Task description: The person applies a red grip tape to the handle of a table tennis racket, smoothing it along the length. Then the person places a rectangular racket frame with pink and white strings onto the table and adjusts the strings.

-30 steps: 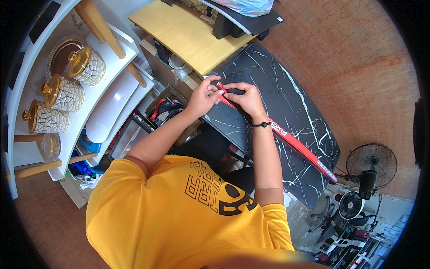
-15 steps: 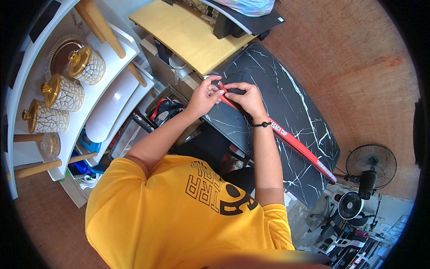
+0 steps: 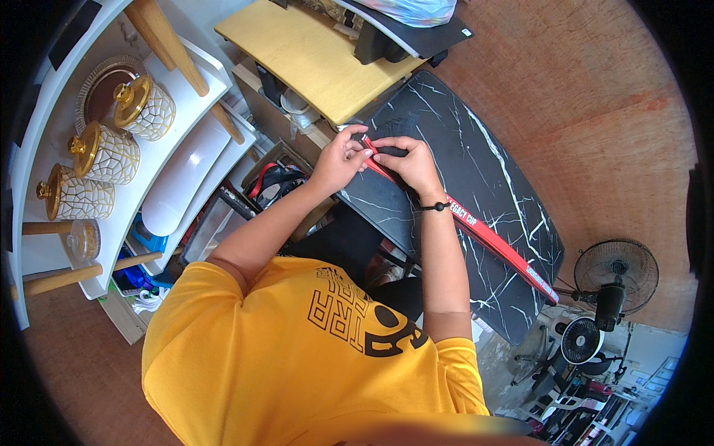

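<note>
My left hand [image 3: 342,157] and my right hand [image 3: 410,162] meet at the near-left corner of a black marble-patterned table [image 3: 476,156]. Both are closed on one end of a long red strap [image 3: 491,239] with white print. The strap runs from my fingers diagonally across the table to its far right edge. A small black piece [image 3: 392,151] sits at the strap's end, between my fingertips. A thin black band circles my right wrist. My yellow shirt fills the lower part of the view.
A yellow wooden tabletop [image 3: 320,56] adjoins the black table at the top. White shelves on the left carry three gold-lidded jars [image 3: 104,154]. Open crates of cables [image 3: 271,182] stand below my arms. Two fans [image 3: 613,273] stand at the right.
My fingers have shifted slightly on the strap's end; the strap and my arms stay in the same place.
</note>
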The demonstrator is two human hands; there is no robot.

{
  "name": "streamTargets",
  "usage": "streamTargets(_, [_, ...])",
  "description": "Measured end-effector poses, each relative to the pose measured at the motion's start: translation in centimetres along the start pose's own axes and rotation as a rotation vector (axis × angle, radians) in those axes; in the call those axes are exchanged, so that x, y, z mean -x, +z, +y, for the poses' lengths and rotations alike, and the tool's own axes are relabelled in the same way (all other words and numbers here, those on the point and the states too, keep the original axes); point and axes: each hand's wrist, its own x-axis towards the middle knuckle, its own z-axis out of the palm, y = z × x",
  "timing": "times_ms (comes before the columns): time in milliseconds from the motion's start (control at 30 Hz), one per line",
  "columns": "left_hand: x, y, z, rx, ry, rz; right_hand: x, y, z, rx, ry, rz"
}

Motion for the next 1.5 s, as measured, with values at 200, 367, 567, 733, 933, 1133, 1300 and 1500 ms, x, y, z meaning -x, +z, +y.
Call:
streamTargets(200, [-0.02, 0.04, 0.03, -0.014, 0.012, 0.002, 0.04, -0.07, -0.02, 0.004, -0.005, -0.004])
streamTargets(367, [0.01, 0.03, 0.12, -0.033, 0.009, 0.001, -0.02, -0.04, 0.11, -0.005, -0.016, -0.004])
streamTargets(567, [-0.04, 0.01, 0.13, -0.010, 0.003, -0.004, 0.00, -0.07, 0.22, 0.003, -0.020, 0.002])
streamTargets(733, [0.09, 0.21, 0.28, -0.004, -0.005, 0.013, -0.05, -0.01, 0.41, -0.001, -0.009, 0.002])
streamTargets(933, [0.09, 0.21, 0.24, -0.021, -0.001, 0.022, -0.07, 0.05, 0.50, -0.020, -0.007, 0.002])
streamTargets(1133, [0.15, 0.18, 0.33, -0.023, 0.005, 0.018, -0.01, 0.06, 0.29, -0.015, -0.013, 0.008])
streamTargets(1300, [0.10, 0.19, 0.40, -0.016, -0.009, 0.015, 0.04, -0.05, 0.06, 0.004, -0.009, 0.003])
streamTargets(1500, [0.06, 0.13, 0.25, -0.022, 0.001, 0.011, 0.00, 0.02, 0.22, 0.006, -0.019, 0.015])
